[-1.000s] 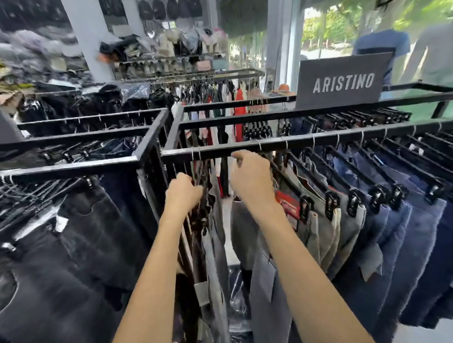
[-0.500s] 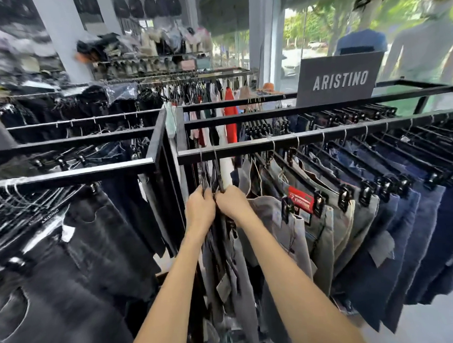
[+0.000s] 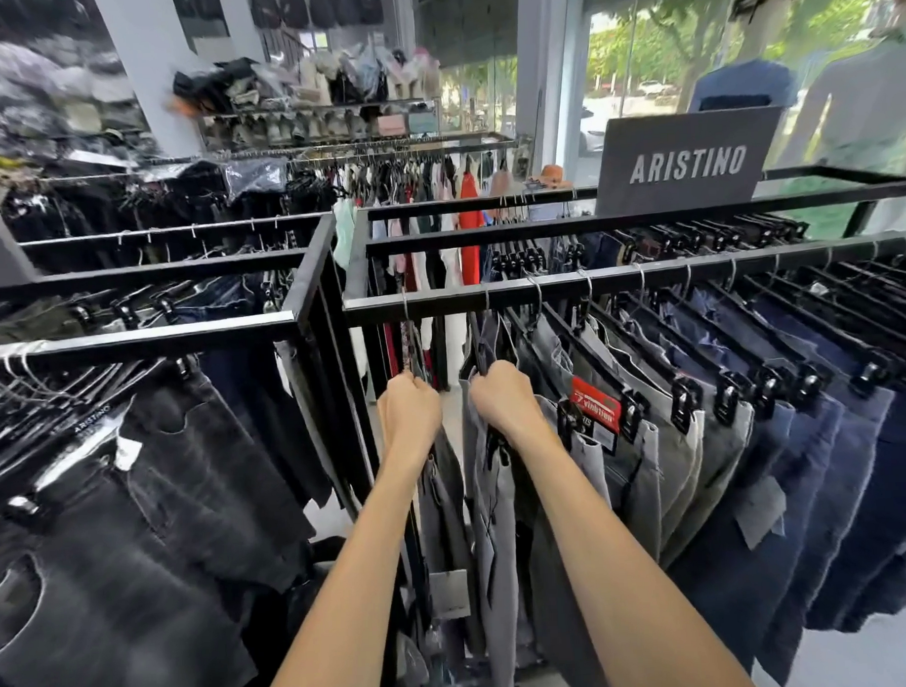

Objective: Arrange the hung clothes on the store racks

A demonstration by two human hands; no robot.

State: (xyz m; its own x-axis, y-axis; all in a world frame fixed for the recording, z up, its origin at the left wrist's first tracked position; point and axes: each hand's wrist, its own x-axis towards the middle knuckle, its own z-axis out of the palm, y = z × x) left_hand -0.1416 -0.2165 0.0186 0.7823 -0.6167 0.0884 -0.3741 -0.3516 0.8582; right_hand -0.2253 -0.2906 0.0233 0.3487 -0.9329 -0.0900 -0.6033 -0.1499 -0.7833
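Observation:
A black metal rack rail (image 3: 618,278) runs across the right half, hung with grey jeans (image 3: 645,470) and dark blue jeans (image 3: 830,474) on black clip hangers. My left hand (image 3: 409,411) is closed on the hanger of a dark grey garment (image 3: 443,503) at the rail's left end. My right hand (image 3: 501,400) grips the hanger of the neighbouring light grey trousers (image 3: 498,521). A small gap shows between the two hands. One grey pair carries a red label (image 3: 596,407).
A second black rack (image 3: 148,341) on the left holds black denim (image 3: 153,508). A grey ARISTINO sign (image 3: 686,163) stands on the far rail. More racks and shelves fill the back. Mannequins (image 3: 745,84) stand by the window at right.
My right hand came down from the rail to the hangers, met the left hand, and the two have since pulled apart, opening a gap between the two garments.

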